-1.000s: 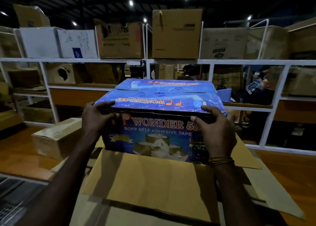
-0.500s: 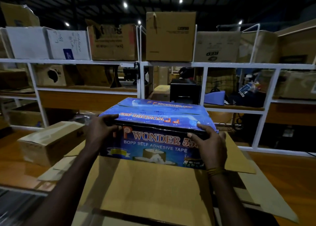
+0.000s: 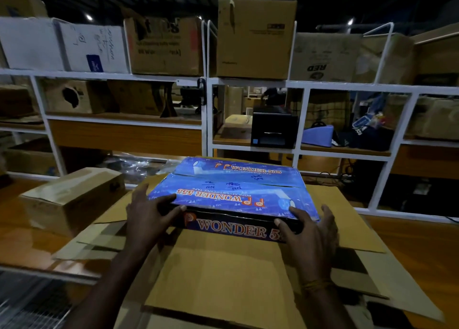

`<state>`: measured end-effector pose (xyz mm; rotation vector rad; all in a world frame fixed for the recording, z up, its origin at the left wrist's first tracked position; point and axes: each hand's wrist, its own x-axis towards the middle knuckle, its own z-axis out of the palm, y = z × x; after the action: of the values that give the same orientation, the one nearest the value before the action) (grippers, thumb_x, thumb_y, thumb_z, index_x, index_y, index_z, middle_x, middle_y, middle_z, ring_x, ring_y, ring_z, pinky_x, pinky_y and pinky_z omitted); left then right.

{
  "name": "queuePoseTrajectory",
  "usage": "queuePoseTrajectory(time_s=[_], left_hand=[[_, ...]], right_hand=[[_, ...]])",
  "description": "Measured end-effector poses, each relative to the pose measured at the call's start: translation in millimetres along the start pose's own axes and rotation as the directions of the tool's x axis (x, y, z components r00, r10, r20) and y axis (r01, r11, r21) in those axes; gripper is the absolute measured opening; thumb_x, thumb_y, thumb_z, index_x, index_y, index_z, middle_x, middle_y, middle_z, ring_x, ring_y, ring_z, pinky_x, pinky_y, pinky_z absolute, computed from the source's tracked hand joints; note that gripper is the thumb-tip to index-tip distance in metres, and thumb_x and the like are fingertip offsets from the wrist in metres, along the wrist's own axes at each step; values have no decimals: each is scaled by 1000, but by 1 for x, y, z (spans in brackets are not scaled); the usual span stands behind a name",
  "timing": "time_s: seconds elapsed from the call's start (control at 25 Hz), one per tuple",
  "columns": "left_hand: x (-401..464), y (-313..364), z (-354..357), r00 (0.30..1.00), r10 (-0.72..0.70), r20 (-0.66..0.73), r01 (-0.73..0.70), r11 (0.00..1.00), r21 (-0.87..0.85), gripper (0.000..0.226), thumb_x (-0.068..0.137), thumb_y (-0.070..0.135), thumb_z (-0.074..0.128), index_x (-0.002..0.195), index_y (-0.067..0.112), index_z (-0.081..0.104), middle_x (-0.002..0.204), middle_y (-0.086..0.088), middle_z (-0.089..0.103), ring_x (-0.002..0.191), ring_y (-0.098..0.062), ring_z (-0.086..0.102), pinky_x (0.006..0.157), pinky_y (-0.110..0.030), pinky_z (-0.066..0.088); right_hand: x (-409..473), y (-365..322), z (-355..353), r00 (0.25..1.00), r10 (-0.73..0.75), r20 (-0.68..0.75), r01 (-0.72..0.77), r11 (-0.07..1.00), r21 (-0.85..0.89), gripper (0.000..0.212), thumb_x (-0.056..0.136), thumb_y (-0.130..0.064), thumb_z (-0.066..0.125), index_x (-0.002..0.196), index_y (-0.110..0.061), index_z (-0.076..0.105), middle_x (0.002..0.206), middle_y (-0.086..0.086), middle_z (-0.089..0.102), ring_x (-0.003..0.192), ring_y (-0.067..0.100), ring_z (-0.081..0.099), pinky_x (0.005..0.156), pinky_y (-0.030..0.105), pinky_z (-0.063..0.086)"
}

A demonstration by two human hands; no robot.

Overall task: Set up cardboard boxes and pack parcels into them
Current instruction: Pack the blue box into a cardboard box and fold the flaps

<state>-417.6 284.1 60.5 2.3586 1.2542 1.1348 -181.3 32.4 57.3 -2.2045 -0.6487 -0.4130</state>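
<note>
A blue "Wonder 555" tape carton (image 3: 236, 187) sits sunk into an open brown cardboard box (image 3: 223, 274), so only its top and a strip of its front show above the near flap. My left hand (image 3: 149, 216) grips the carton's near left corner, thumb on the top edge. My right hand (image 3: 308, 231) grips the near right corner the same way. The box's flaps are spread outward on all sides.
A taped brown parcel (image 3: 72, 199) lies on the wooden table (image 3: 422, 249) to the left. White shelving (image 3: 206, 119) behind holds many cartons and a black label printer (image 3: 273, 129). Flattened cardboard (image 3: 87, 244) lies under the box's left flap.
Both hands have lowered the blue carton from chest height down into the open cardboard box; most of its front face is now hidden behind the near flap.
</note>
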Motion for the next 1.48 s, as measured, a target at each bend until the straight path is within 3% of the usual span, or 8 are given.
queuePoseTrajectory(time_s=[0.16, 0.24, 0.4, 0.76, 1.08, 1.16, 1.32, 1.48], left_hand=[[23, 30, 1, 960, 149, 238, -146, 989, -31, 34, 94, 43, 64, 117, 20, 73, 138, -8, 56, 125, -22, 54, 97, -34, 40], [38, 47, 5, 906, 218, 364, -230, 973, -13, 31, 99, 36, 58, 123, 21, 70, 134, -3, 59, 118, -20, 58, 85, -28, 42], [72, 63, 23, 833, 255, 491, -322, 945, 55, 35, 100, 28, 50, 131, 25, 64, 138, -3, 55, 120, -21, 57, 93, -31, 48], [98, 74, 54, 814, 344, 467, -463, 871, 164, 30, 99, 26, 50, 123, 26, 68, 121, -6, 59, 99, -28, 65, 81, -40, 58], [116, 74, 66, 764, 409, 499, -535, 834, 135, 28, 99, 20, 56, 125, 23, 65, 157, -22, 28, 111, -41, 64, 86, -44, 57], [120, 75, 67, 756, 459, 466, -569, 813, 122, 25, 97, 25, 59, 121, 26, 66, 148, -18, 42, 115, -38, 62, 82, -43, 57], [129, 79, 68, 707, 566, 424, -676, 716, 172, 15, 91, 35, 65, 104, 30, 70, 102, 3, 64, 86, -19, 68, 65, -27, 53], [138, 87, 67, 669, 620, 410, -731, 647, 215, 14, 87, 34, 71, 101, 30, 72, 102, 2, 67, 86, -18, 66, 63, -28, 48]], right_hand=[[20, -31, 3, 952, -118, 284, 172, 969, -177, 56, 90, -68, 48, 131, -32, 61, 149, 8, 43, 148, 27, 19, 119, 51, -1], [34, -49, 10, 887, -183, 424, 258, 958, -124, 51, 96, -62, 42, 132, -29, 59, 141, 4, 50, 139, 23, 37, 120, 48, 14], [64, -74, 37, 780, -256, 571, 370, 925, -90, 47, 102, -51, 41, 130, -19, 62, 137, 9, 53, 122, 29, 53, 101, 42, 44], [98, -89, 67, 792, -265, 550, 414, 895, -165, 37, 104, -31, 44, 132, -13, 60, 132, 16, 48, 117, 36, 55, 100, 40, 46], [115, -88, 76, 799, -332, 501, 523, 795, -306, 31, 98, -17, 53, 125, -30, 63, 131, 13, 42, 118, 38, 50, 84, 41, 50], [125, -89, 76, 778, -365, 512, 567, 760, -318, 29, 98, -21, 54, 124, -33, 63, 125, 10, 47, 111, 37, 54, 80, 38, 50], [148, -96, 80, 733, -340, 589, 605, 722, -335, 31, 95, -24, 61, 125, -35, 64, 124, 8, 51, 111, 34, 56, 77, 35, 48], [152, -99, 84, 682, -440, 584, 686, 662, -302, 37, 95, -26, 60, 131, -37, 60, 124, 3, 56, 108, 28, 58, 77, 36, 50]])
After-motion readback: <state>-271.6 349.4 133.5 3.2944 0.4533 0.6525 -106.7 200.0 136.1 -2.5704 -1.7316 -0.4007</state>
